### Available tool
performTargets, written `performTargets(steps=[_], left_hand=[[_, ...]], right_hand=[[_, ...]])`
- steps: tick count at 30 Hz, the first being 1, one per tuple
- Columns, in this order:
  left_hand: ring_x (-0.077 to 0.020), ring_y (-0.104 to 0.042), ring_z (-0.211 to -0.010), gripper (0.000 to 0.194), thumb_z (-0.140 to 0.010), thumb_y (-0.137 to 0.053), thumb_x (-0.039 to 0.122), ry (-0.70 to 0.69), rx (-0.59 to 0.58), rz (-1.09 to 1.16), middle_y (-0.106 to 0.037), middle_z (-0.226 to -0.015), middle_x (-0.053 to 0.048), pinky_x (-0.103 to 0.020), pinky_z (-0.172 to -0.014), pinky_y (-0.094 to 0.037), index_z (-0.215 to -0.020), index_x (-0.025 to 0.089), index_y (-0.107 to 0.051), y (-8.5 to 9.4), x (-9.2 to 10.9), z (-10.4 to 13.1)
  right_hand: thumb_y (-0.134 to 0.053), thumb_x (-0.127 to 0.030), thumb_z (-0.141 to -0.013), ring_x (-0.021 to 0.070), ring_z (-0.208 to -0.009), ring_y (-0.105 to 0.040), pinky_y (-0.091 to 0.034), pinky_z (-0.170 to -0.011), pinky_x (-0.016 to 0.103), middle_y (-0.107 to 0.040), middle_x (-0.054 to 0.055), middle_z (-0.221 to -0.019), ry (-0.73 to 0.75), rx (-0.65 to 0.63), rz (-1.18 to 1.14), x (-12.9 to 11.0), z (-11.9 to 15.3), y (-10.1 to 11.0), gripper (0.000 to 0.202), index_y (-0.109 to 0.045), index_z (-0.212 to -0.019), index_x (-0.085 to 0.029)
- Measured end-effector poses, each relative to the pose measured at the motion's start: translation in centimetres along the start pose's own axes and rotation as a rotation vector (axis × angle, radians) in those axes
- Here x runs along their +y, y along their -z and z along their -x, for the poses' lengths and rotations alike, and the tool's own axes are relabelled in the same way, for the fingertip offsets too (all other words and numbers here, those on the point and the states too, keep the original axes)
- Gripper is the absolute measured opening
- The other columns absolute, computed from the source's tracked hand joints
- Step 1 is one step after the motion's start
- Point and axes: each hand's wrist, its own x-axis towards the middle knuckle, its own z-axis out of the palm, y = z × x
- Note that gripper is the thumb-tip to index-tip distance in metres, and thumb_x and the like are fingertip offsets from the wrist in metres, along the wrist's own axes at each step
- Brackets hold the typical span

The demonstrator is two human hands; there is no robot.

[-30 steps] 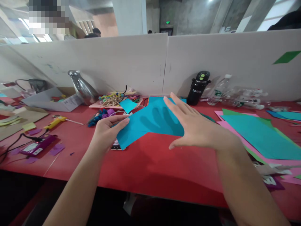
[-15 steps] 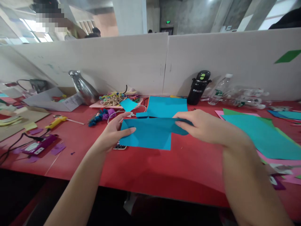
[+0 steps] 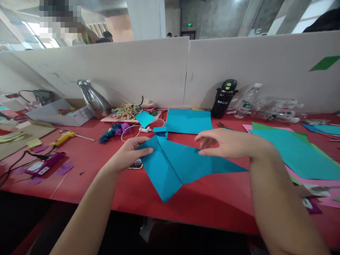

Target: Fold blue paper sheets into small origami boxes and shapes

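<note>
A creased blue paper [image 3: 172, 159] hangs over the red table [image 3: 202, 209], one pointed corner toward me and another out to the right. My left hand [image 3: 135, 152] pinches its left edge between thumb and fingers. At the upper right part of the paper is my right hand [image 3: 216, 141], its thumb and curled fingers apart, the thumb at the paper's surface. Behind the paper lie a small folded blue piece [image 3: 160, 131] and a flat blue sheet [image 3: 189, 121]. A phone [image 3: 136, 164] is partly covered beside my left hand.
Along the white partition [image 3: 148, 71] stand a metal jug [image 3: 94, 99], a black bottle [image 3: 224, 99] and clear plastic bottles [image 3: 248, 101]. Colored sheets [image 3: 300, 152] lie right. A yellow glue gun [image 3: 63, 138] and purple power strip [image 3: 45, 163] lie left.
The blue paper has opened from a folded rectangle into a wider angled shape with corners down and right. My right hand's fingers have spread off its edge; my left hand still holds on.
</note>
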Motion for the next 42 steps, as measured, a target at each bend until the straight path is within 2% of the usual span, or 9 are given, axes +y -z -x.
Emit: performTargets(steps=[5,10,15,21,26,30,35,39,42], left_hand=[[-0.0207,-0.069,-0.072,0.044,-0.07,-0.083,0.039,0.069,-0.013,-0.069,-0.075,-0.098,-0.006,-0.027,-0.053,-0.055,-0.111,0.027,-0.074,-0.8,0.3,0.6],[-0.0265,-0.07,-0.089,0.047,-0.069,-0.084,0.041,0.004,0.049,-0.039,-0.073,-0.106,-0.009,-0.032,-0.065,-0.059,-0.111,0.025,-0.074,-1.4,-0.2,0.0],[-0.0298,-0.069,-0.106,0.08,-0.072,-0.083,0.041,-0.043,0.1,0.186,-0.062,-0.135,-0.014,-0.037,-0.078,-0.061,-0.143,0.029,-0.047,-2.4,-0.4,-0.6],[-0.0329,-0.066,-0.115,0.103,-0.074,-0.083,0.032,0.028,-0.02,0.276,-0.056,-0.142,-0.016,-0.044,-0.086,-0.061,-0.156,0.033,-0.02,-4.7,-1.8,-0.8],[-0.0299,-0.068,-0.112,0.112,-0.076,-0.08,0.028,0.005,-0.021,0.376,-0.066,-0.129,-0.013,-0.049,-0.093,-0.057,-0.159,0.034,-0.004,-5.9,-2.9,-1.4],[-0.0255,-0.07,-0.104,0.096,-0.077,-0.079,0.028,0.033,0.02,0.318,-0.07,-0.117,-0.01,-0.043,-0.091,-0.058,-0.156,0.031,-0.025,-5.3,-3.0,-1.8],[-0.0205,-0.069,-0.087,0.073,-0.078,-0.079,0.033,0.059,0.044,0.291,-0.068,-0.107,-0.007,-0.035,-0.072,-0.062,-0.144,0.03,-0.046,-4.7,-3.1,-2.2],[-0.0262,-0.065,-0.104,0.06,-0.083,-0.071,0.049,0.089,0.156,0.237,-0.063,-0.121,-0.011,-0.038,-0.074,-0.062,-0.136,0.026,-0.055,-5.5,-3.2,-2.7],[-0.0324,-0.052,-0.129,0.049,-0.087,-0.062,0.055,-0.126,0.388,0.014,-0.056,-0.137,-0.012,-0.045,-0.094,-0.055,-0.124,0.023,-0.062,-6.2,-3.0,-2.5]], right_hand=[[-0.068,-0.063,-0.08,0.0225,-0.087,-0.069,-0.053,-0.065,0.03,-0.073,0.007,-0.108,0.203,-0.073,-0.1,-1.6,-2.0,-2.2,0.057,-0.065,-0.124,-0.027],[-0.063,-0.048,-0.089,0.0181,-0.077,-0.062,-0.047,-0.063,0.028,-0.07,0.005,-0.095,0.308,-0.1,-0.132,-3.0,-4.0,-3.9,0.033,-0.066,-0.105,-0.019],[-0.061,-0.036,-0.093,0.0223,-0.103,-0.065,-0.053,-0.083,0.034,-0.069,0.01,-0.115,0.158,0.087,-0.418,-0.8,-5.7,-4.2,0.033,-0.059,-0.122,-0.02],[-0.058,-0.039,-0.094,0.0223,-0.091,-0.067,-0.055,-0.08,0.039,-0.071,0.012,-0.107,0.005,0.277,-0.397,2.6,-7.4,-4.3,0.044,-0.054,-0.133,-0.018],[-0.068,-0.061,-0.081,0.034,-0.129,-0.055,-0.052,-0.098,0.048,-0.044,0.013,-0.154,0.061,0.228,-0.135,2.6,-5.6,-3.2,0.078,-0.043,-0.148,-0.03],[-0.083,-0.064,-0.061,0.0389,-0.146,-0.033,-0.043,-0.11,0.053,-0.033,0.005,-0.162,0.234,-0.048,0.048,0.9,-2.7,-3.4,0.103,-0.039,-0.151,-0.039],[-0.06,-0.031,-0.093,0.0278,-0.135,-0.051,-0.042,-0.112,0.05,-0.056,0.004,-0.146,0.36,0.204,0.123,0.5,-1.2,-7.0,0.039,-0.063,-0.132,-0.032],[-0.046,-0.017,-0.098,0.0234,-0.118,-0.063,-0.049,-0.104,0.046,-0.07,0.006,-0.126,0.464,0.41,0.163,1.8,-1.4,-8.9,0.032,-0.07,-0.119,-0.026],[-0.048,-0.019,-0.098,0.0256,-0.117,-0.062,-0.051,-0.099,0.048,-0.07,0.008,-0.123,0.474,0.518,0.204,2.7,-1.4,-9.5,0.03,-0.069,-0.119,-0.025]])
